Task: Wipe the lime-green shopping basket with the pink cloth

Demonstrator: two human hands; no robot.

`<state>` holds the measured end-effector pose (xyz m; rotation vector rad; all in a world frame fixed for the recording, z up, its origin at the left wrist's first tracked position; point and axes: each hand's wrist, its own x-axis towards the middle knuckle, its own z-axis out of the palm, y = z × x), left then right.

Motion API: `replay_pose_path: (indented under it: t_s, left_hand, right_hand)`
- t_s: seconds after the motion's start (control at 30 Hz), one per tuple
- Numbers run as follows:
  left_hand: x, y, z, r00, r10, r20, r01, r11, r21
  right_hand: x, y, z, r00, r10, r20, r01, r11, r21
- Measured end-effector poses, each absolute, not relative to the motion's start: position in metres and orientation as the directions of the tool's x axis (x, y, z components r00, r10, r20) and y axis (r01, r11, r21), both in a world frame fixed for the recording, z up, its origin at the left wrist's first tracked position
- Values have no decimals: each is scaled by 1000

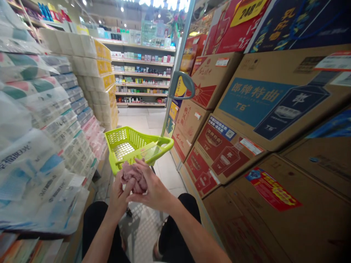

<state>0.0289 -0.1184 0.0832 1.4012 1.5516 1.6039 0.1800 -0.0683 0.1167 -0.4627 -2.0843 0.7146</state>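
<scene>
A crumpled pink cloth (pixel 134 178) is bunched between my two hands, above my knees. My left hand (pixel 120 193) grips its left and lower side, the thumb pressed on the folds. Around the right side curl the fingers of my right hand (pixel 151 188), which also holds the cloth. Just beyond the hands stands a lime-green shopping cart basket (pixel 130 133) with perforated walls and a looped handle (pixel 167 144) on its right. Part of its near rim is hidden behind the cloth and fingers.
Stacked cardboard cartons (pixel 255 91) wall the right side. Wrapped tissue packs (pixel 49 106) are piled on the left, with yellow-white paper packs (pixel 98 69) behind. A grey upright post with a handle loop (pixel 182 86) leans beside the cartons. Stocked shelves (pixel 142 64) span the back.
</scene>
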Motion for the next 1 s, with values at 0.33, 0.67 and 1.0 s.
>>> replay_pose_path:
  t_s: [0.33, 0.67, 1.0]
  left_hand:
    - [62, -134, 40, -194, 979, -58, -44, 51, 998]
    - [53, -153, 19, -264, 957, -122, -60, 110, 992]
    - [4, -195, 17, -169, 914, -369, -479, 251, 841]
  right_hand:
    - [219, -104, 37, -543, 832, 114, -90, 77, -993]
    - [243, -111, 42, -252, 955, 155, -17, 156, -988]
    - [260, -116, 51, -20, 997, 81, -308, 71, -949]
